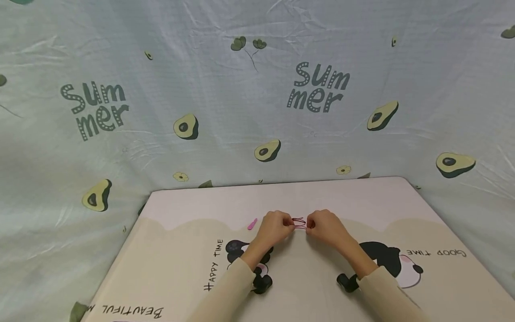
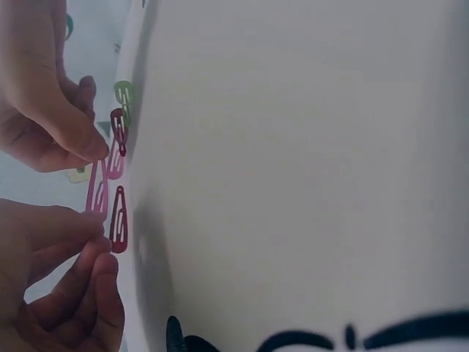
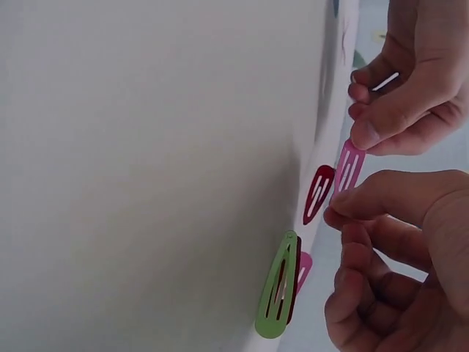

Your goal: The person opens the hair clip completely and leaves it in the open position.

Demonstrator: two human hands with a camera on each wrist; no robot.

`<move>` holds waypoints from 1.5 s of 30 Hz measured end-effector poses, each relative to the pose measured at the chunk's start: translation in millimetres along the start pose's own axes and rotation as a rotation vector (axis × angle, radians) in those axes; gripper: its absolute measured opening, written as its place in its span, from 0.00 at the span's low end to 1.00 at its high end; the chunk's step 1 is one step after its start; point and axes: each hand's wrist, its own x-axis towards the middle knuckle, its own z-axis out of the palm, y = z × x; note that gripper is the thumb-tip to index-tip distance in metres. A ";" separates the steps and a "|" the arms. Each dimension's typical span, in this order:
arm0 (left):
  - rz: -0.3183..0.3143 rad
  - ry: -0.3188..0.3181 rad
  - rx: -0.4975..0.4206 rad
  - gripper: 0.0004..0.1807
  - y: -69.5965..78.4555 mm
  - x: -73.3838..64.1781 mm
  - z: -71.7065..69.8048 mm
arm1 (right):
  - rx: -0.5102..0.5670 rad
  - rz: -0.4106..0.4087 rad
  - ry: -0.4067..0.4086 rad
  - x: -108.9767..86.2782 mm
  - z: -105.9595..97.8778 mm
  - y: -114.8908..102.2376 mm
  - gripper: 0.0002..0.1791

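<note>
A pink snap hair clip [image 2: 97, 187] is stretched between my two hands, held above the table. My left hand [image 1: 275, 226] pinches one end between thumb and fingertips, while my right hand [image 1: 325, 227] pinches the other end. Close behind the held clip lies a red hair clip [image 3: 319, 194]. Toward the right are a green hair clip [image 3: 272, 304], a dark red one [image 2: 118, 128] and another pink one [image 3: 303, 271], partly overlapping in the right wrist view. The fingers cover both ends of the held clip.
A separate pink hair clip [image 1: 252, 224] lies on the table left of my left hand. The table [image 1: 297, 277] has a cream cover with printed animals and lettering. Beyond its far edge hangs a pale curtain [image 1: 225, 89] printed with avocados.
</note>
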 end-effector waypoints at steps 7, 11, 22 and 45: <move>-0.016 -0.025 0.019 0.04 -3.0 1.9 5.3 | -0.065 0.033 -0.042 5.0 3.4 -0.5 0.05; -0.007 -0.033 0.023 0.03 -3.9 2.7 7.5 | -0.055 0.026 -0.050 6.1 4.6 0.3 0.06; -0.039 -0.068 0.044 0.04 -1.5 4.8 8.5 | -0.038 0.027 -0.075 7.7 1.7 -0.6 0.07; -0.082 0.056 -0.168 0.05 -26.3 -13.4 -43.2 | 0.083 -0.036 0.001 4.5 -18.2 -2.2 0.05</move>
